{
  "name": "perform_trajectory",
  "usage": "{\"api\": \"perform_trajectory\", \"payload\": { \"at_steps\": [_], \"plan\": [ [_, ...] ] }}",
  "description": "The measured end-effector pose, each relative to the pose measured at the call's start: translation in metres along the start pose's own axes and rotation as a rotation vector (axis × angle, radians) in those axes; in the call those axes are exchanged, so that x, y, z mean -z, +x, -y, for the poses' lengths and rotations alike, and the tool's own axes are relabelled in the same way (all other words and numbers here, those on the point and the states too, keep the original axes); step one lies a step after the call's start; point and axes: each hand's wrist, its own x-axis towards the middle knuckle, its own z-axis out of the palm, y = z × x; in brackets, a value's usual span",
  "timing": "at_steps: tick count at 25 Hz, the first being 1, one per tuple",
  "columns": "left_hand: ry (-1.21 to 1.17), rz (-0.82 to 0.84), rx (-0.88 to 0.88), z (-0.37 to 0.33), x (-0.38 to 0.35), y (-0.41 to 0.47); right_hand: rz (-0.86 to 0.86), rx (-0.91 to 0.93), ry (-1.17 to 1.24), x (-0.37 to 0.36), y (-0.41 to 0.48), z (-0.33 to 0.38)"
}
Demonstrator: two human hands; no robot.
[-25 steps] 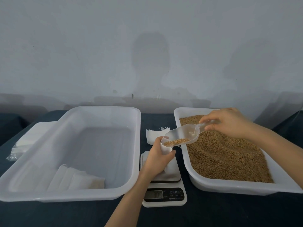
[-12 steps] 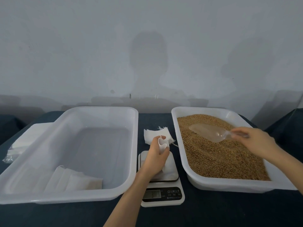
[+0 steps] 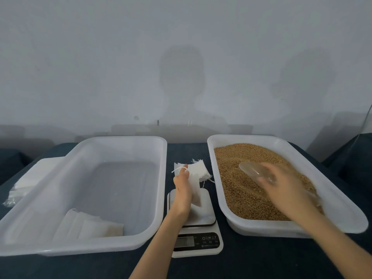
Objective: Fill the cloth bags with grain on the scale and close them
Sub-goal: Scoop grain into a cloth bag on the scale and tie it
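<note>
Over the scale (image 3: 198, 245) at 6 o'clock, the left hand (image 3: 182, 191) grips the cloth bag (image 3: 194, 188), its mouth now fallen shut. At 2 o'clock the blurred right hand (image 3: 286, 188) has brought the scoop (image 3: 249, 170) back onto the grain (image 3: 239, 198); I cannot tell its grip. Closing likely follows.

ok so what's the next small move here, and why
Probably bring the right hand across to the drawstring and pull the bag shut: the scoop lies low on the grain, and the left hand holds the bag on the scale.
</note>
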Motion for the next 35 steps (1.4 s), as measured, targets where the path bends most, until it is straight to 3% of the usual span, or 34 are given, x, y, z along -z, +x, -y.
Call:
{"api": "perform_trajectory", "payload": {
  "at_steps": [2,4,7,10,12,16,18,22,26,35],
  "plan": [
    [-0.122,-0.048,0.023,-0.009,-0.005,-0.005,0.153,0.105,0.264,-0.013,-0.013,0.057],
    [-0.200,-0.070,0.002,-0.019,-0.008,-0.010,0.253,0.090,0.470,-0.033,-0.014,0.093],
    [-0.235,-0.037,-0.056,-0.032,-0.003,-0.018,0.234,0.090,0.565,-0.045,-0.004,0.112],
    [-0.085,0.134,-0.118,-0.045,0.020,-0.024,0.241,0.066,0.669,-0.042,0.006,0.106],
    [0.176,0.258,-0.123,-0.050,0.036,-0.023,0.266,0.056,0.744,-0.038,0.010,0.098],
    [0.572,0.144,-0.199,-0.059,0.048,-0.020,0.312,0.111,0.682,-0.042,0.018,0.090],
    [0.788,0.072,-0.262,-0.060,0.045,-0.012,0.278,0.144,0.564,-0.048,0.023,0.088],
    [0.947,0.072,-0.260,-0.050,0.044,0.002,0.279,0.199,0.268,-0.059,0.029,0.083],
    [1.441,0.036,-0.287,-0.028,0.047,0.009,0.325,0.242,0.036,-0.072,0.028,0.077],
    [1.228,-0.001,-0.360,-0.015,0.061,0.018,0.178,0.224,0.150,-0.086,0.026,0.072]
  ]
}}
